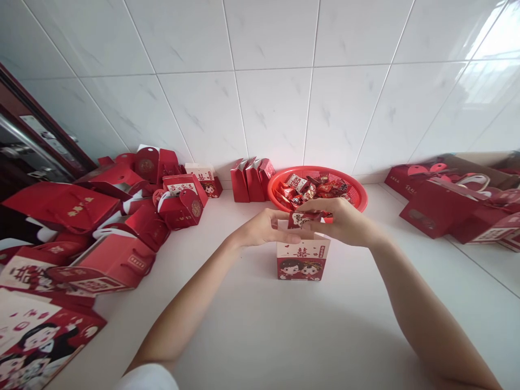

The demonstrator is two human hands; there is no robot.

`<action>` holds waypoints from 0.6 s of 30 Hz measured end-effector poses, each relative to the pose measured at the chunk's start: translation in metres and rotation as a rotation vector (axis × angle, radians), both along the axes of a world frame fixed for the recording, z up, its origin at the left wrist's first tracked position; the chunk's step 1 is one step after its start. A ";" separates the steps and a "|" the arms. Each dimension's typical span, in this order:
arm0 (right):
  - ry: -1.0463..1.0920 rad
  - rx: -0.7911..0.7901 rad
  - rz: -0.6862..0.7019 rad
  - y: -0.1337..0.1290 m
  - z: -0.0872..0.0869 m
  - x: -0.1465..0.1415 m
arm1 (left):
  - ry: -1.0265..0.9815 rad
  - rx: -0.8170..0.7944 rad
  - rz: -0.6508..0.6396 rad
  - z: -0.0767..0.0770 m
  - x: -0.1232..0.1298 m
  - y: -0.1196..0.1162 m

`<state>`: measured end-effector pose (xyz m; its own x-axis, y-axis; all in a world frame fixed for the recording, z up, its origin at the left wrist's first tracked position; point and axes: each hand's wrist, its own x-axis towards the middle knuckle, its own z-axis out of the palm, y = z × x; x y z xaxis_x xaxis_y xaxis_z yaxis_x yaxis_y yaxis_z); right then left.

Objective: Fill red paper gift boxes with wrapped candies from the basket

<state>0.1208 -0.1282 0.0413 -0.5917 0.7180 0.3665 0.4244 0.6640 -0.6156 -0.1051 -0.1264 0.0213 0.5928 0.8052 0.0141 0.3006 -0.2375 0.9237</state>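
Paper box [300, 249]: on the counter [244, 319], below and between both hands; the red basket [361, 196] lies beyond the right hand.
Left hand [270, 227]: fingers bent at the box's top left edge; cannot tell whether it grips.
Right hand [339, 219]: fingers curved over the top right; grip partly hidden.
Red printed piece [299, 218]: between the fingertips; flap or packet, unclear.
Handling: best to steady the walls lightly, working evenly from both sides without creasing the rim.
Printed front: cartoon pair [299, 267] upright, facing the person.
Long axis: seemingly vertical, though foreshortened.
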 end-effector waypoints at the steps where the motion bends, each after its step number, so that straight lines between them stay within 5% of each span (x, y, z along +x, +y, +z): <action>1: -0.028 -0.005 0.003 0.000 -0.001 0.000 | 0.002 0.002 0.004 0.000 0.000 0.000; 12: -0.134 0.181 -0.085 -0.001 0.002 0.001 | 0.017 0.015 0.060 -0.005 -0.001 0.002; 18: -0.081 0.114 -0.157 0.000 0.007 0.010 | 0.010 0.094 0.093 -0.009 -0.002 0.002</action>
<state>0.1309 -0.1282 0.0481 -0.5064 0.7604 0.4067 0.5731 0.6491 -0.5001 -0.1067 -0.1244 0.0120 0.5160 0.8522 0.0868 0.3346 -0.2937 0.8954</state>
